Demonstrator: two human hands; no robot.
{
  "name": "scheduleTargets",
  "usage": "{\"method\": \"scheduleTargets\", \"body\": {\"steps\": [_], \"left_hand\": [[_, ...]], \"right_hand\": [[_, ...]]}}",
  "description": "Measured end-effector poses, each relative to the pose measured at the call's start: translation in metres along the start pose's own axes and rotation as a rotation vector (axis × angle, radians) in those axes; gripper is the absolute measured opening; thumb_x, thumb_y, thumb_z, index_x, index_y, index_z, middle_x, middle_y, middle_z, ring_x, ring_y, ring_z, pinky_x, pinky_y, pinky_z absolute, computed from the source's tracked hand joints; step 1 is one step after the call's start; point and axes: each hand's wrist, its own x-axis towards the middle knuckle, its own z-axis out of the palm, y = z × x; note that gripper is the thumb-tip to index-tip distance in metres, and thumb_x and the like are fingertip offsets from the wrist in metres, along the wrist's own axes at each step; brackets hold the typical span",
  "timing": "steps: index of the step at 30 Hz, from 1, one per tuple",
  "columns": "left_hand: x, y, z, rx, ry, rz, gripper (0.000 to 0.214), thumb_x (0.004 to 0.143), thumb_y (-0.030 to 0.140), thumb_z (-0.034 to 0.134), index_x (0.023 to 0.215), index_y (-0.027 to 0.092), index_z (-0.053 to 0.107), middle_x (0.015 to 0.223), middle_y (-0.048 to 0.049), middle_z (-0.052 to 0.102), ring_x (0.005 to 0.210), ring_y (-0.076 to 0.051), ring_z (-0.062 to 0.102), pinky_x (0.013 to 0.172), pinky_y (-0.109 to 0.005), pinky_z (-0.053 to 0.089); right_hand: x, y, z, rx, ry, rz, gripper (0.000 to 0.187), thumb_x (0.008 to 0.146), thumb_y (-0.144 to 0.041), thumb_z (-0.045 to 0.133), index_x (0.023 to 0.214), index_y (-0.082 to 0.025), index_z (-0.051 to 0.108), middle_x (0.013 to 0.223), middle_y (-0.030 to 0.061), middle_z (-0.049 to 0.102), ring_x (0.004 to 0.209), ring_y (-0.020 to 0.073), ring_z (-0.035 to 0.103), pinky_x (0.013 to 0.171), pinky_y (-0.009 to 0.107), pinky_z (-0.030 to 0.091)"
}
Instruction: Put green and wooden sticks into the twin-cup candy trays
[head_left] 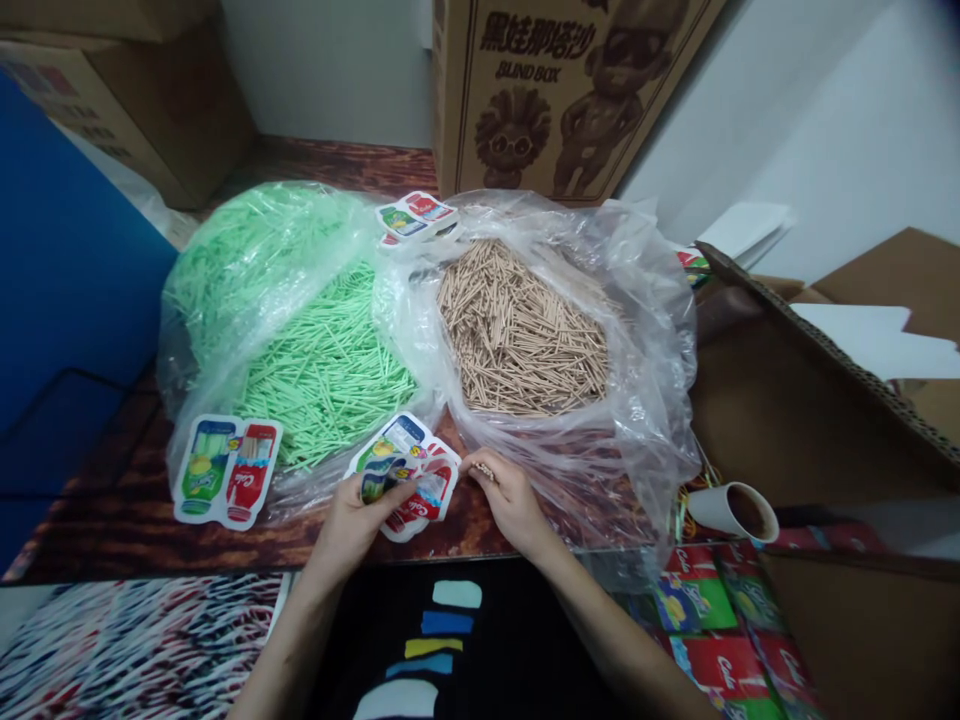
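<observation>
My left hand [354, 518] is closed on a small printed packet [409, 492] showing a green bottle and a red bottle, held just above the table's front edge. My right hand [504, 492] pinches a few tan sticks [484, 468] right beside that packet. Behind my hands lie two open clear plastic bags: one full of green sticks [322, 365] on the left, one full of tan sticks [521, 335] on the right. Another printed packet [227, 470] lies flat at the left, and more packets [415, 217] rest on top between the bags.
A "BLIND BOX" cardboard carton [562, 90] stands at the back. An open cardboard box [817, 400] fills the right side, with a tipped paper cup [731, 510] and a stack of printed sheets [720, 620] before it. A blue panel [67, 300] is on the left.
</observation>
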Motion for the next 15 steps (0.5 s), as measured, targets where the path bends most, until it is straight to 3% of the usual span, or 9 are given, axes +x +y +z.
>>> {"method": "scheduleTargets", "body": {"steps": [6, 15], "left_hand": [[-0.006, 0.01, 0.002, 0.092, -0.102, 0.013, 0.026, 0.07, 0.033, 0.076, 0.088, 0.015, 0.072, 0.086, -0.0039, 0.074, 0.073, -0.019, 0.066, 0.068, -0.028, 0.054], [-0.009, 0.014, 0.022, 0.082, -0.173, 0.027, 0.02, 0.07, 0.033, 0.075, 0.076, 0.015, 0.069, 0.075, -0.0007, 0.071, 0.066, -0.015, 0.062, 0.061, -0.023, 0.049]], "right_hand": [[0.004, -0.002, -0.002, -0.001, -0.012, -0.019, 0.02, 0.095, -0.026, 0.044, 0.086, -0.02, 0.061, 0.081, 0.0032, 0.061, 0.08, 0.0176, 0.058, 0.075, 0.028, 0.044], [0.015, -0.009, -0.01, -0.043, -0.049, -0.082, 0.02, 0.095, -0.024, 0.045, 0.087, -0.02, 0.062, 0.082, 0.0033, 0.062, 0.08, 0.0174, 0.059, 0.075, 0.028, 0.043]]}}
